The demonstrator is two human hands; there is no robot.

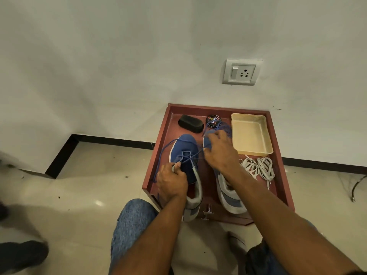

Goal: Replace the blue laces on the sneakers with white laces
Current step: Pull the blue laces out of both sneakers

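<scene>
Fingers (215,135) pinch blue lace (191,155) near polish tin (213,121) and tray (251,133).

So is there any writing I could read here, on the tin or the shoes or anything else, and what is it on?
"Che..." in large letters on the lid of the round black tin at the back of the red tray; the rest of that word is blurred.
Small print along the tin's lid edge: too small to read.
Sneakers, cream tray, black sponge, wall socket: no readable text.
</scene>
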